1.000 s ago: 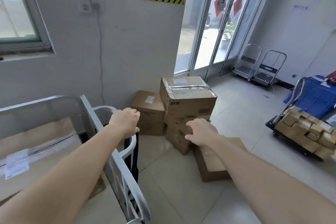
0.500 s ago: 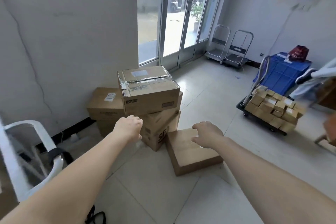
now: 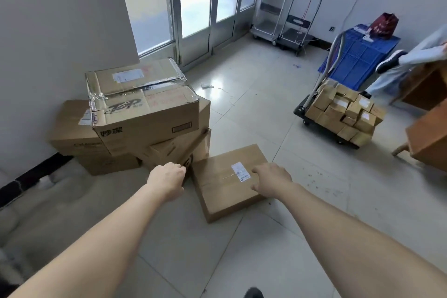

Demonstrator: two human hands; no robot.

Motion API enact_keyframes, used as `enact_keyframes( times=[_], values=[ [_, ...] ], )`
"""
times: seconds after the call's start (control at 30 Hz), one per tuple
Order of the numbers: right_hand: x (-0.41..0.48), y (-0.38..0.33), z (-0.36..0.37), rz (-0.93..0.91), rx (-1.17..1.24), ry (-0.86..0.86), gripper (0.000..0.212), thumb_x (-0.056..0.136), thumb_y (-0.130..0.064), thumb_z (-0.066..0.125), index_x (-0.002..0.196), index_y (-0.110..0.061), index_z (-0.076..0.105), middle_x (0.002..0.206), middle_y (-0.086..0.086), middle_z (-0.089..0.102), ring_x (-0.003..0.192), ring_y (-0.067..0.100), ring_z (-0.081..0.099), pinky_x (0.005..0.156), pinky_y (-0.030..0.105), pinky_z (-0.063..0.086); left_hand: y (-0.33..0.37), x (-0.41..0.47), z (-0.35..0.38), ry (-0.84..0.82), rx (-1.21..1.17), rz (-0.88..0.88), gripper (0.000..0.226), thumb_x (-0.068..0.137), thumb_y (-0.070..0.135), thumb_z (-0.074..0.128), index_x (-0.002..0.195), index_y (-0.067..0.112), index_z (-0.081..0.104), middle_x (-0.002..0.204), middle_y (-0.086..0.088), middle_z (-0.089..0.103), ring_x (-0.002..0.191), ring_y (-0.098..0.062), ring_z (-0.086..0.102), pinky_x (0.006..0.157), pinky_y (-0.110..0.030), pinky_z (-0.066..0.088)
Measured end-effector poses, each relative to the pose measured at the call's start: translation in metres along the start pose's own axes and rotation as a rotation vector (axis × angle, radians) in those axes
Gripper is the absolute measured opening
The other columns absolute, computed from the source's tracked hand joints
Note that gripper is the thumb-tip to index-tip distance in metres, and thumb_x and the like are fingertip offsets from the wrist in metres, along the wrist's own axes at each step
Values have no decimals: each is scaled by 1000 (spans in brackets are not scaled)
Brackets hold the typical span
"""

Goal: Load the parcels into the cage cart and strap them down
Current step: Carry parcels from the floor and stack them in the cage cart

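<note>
Your empty, loosely curled left hand (image 3: 167,180) and right hand (image 3: 271,180) are at the flat parcel (image 3: 217,197); bumping the eleven-o'clock stack (image 3: 142,109) could topple it.

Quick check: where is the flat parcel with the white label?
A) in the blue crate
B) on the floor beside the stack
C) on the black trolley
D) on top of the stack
B: the flat parcel lies on the floor tiles, just right of the stack.
</note>
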State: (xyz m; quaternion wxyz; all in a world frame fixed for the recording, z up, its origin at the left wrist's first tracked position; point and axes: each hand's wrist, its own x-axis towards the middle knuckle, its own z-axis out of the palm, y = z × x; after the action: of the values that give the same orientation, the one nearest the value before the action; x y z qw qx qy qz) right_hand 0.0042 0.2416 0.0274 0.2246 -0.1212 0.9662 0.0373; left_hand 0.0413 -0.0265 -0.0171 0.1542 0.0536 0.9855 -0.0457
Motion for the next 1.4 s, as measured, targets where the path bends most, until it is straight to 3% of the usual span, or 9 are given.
enact_keyframes(
  times=[0.33,0.63,0.87,1.0,1.17,1.4],
  values=[
    [115,114,27,-33,-61,-127,49,94,-44,55,137,-21,51,136,4,53,128,26,45,100,36,41,76,108,38,-176,-94,-116,34,92,39,57,117,16,52,126,3,55,124,-19,49,91,-34,43],
    [223,175,53,-40,-64,-257,43,93,-45,55,128,-20,55,130,2,56,122,25,49,95,35,44,97,196,76,-325,-205,-230,29,92,37,56,112,17,53,124,2,56,120,-21,51,87,-35,46],
    [306,203,75,1,16,-312,45,92,-42,58,132,-22,55,131,5,57,122,27,50,94,36,45,110,261,116,-444,-287,-294,45,94,40,55,131,16,50,136,0,52,127,-22,48,96,-37,46],
    [346,217,100,30,86,-363,50,92,-43,58,137,-23,52,136,4,54,126,27,49,97,38,45,113,294,138,-490,-352,-382,47,95,39,55,135,15,48,140,-2,49,129,-24,46,99,-37,44],
    [397,237,145,77,166,-419,52,91,-43,59,138,-23,52,138,4,53,128,27,47,100,39,45,120,325,184,-543,-430,-512,39,94,39,56,123,13,52,130,-4,56,120,-26,52,93,-37,47],
    [471,268,222,143,240,-423,49,92,-40,59,137,-21,53,138,3,55,125,28,51,97,38,45,143,362,270,-541,-540,-742,40,93,39,58,122,13,53,126,-8,58,116,-30,54,87,-38,47]
  ],
)
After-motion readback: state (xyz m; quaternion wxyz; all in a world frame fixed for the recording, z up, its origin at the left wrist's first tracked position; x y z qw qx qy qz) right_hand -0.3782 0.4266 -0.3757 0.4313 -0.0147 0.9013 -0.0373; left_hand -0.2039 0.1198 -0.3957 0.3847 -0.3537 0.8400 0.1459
